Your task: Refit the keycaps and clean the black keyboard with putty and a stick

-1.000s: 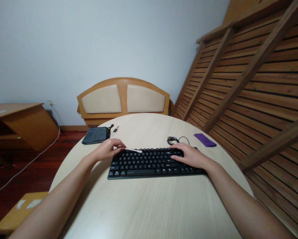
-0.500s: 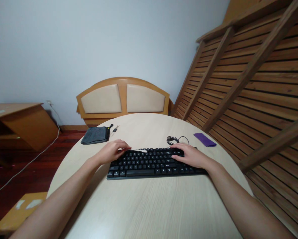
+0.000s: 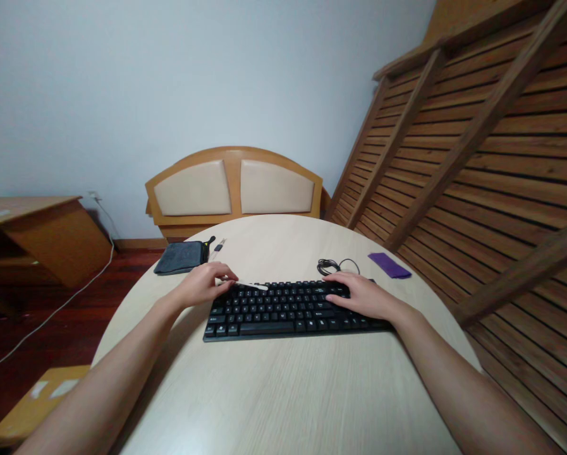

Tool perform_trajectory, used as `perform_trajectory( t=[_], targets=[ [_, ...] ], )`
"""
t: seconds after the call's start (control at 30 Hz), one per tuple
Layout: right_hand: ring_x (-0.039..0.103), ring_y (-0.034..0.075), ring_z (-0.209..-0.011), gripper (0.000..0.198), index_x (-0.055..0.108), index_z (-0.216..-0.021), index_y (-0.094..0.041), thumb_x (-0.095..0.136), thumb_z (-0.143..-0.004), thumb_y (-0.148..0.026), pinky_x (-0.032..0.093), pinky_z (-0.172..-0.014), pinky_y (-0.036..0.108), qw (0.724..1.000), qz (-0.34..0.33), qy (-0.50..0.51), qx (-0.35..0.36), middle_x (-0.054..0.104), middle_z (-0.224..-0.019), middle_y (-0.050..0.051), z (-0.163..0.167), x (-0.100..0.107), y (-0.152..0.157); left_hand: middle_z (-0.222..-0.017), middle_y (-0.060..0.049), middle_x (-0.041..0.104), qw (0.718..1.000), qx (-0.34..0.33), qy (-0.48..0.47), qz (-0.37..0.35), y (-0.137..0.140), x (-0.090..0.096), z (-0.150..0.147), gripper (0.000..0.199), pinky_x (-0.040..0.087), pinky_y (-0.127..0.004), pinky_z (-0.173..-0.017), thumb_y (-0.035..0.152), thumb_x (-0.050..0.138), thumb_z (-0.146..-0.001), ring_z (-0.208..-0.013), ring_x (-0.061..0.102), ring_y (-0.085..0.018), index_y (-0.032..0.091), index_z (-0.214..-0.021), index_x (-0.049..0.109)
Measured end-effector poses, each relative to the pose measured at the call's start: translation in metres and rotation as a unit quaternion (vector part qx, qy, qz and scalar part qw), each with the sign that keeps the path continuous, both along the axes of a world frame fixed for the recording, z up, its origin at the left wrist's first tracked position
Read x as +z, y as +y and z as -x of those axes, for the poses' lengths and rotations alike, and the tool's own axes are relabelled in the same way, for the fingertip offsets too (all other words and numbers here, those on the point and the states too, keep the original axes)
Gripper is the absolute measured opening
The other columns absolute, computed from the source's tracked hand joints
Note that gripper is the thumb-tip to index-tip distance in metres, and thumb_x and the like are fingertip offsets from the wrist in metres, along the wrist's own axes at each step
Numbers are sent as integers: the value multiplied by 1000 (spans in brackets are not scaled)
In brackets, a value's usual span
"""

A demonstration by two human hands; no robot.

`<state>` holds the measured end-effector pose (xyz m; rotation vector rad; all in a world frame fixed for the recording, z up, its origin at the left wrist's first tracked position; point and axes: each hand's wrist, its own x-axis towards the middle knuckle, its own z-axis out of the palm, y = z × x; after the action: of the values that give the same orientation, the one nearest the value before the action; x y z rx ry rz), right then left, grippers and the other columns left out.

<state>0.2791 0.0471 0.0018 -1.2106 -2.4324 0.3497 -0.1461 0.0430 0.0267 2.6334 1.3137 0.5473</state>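
Observation:
A black keyboard (image 3: pixel 274 316) lies flat on the round pale table (image 3: pixel 283 392) in front of me. Pinched between the fingers and thumb of my left hand (image 3: pixel 202 284) is a thin white stick with a thicker end, which looks like a cotton swab (image 3: pixel 259 287). Its free end points right, over the top rows of keys at the keyboard's left half; whether it touches them I cannot tell. My right hand (image 3: pixel 361 296) rests on the right end of the keyboard, thumb apart from the outstretched fingers, covering part of the keys.
Behind the keyboard lies its coiled black cable (image 3: pixel 329 266), with a folded purple cloth (image 3: pixel 390 265) to the right. A dark grey zip pouch (image 3: pixel 179 257) and a small black item (image 3: pixel 219 248) sit at the back left. Wooden slats (image 3: pixel 454 189) lean along the right side.
My left hand has shifted a little to the left, carrying the cotton swab along the top of the keyboard. The right hand and the keyboard stay in place.

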Motion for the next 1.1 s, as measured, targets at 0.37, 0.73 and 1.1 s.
perform_trajectory(
  t=[0.37,0.73,1.1],
  targets=[
    [61,28,-118,43,66,-125,-24,62,-90,-48,47,-104,45,1000,-8,-11,5,67,-127,9,3,0,-2,-103,-7,73,996,-85,-23,-27,-5,-7,-19,31,52,-37,-91,14,48,-89,-98,66,-22,20,-108,72],
    [66,21,-78,24,72,-83,-23,55,-95,-36,47,-72,33,995,-53,39,-75,73,-82,3,54,24,-30,-105,-7,72,994,-19,-88,-54,-27,-13,-68,28,53,-39,-89,16,47,-95,-99,64,-22,20,-109,70],
    [65,19,-69,39,73,-85,-20,56,-90,-54,49,-60,30,921,221,314,-63,74,-85,5,102,3,-47,-90,-2,67,961,53,-269,24,-63,-25,-124,9,49,-31,-73,18,56,-92,-81,62,-18,20,-96,64]
  ],
)
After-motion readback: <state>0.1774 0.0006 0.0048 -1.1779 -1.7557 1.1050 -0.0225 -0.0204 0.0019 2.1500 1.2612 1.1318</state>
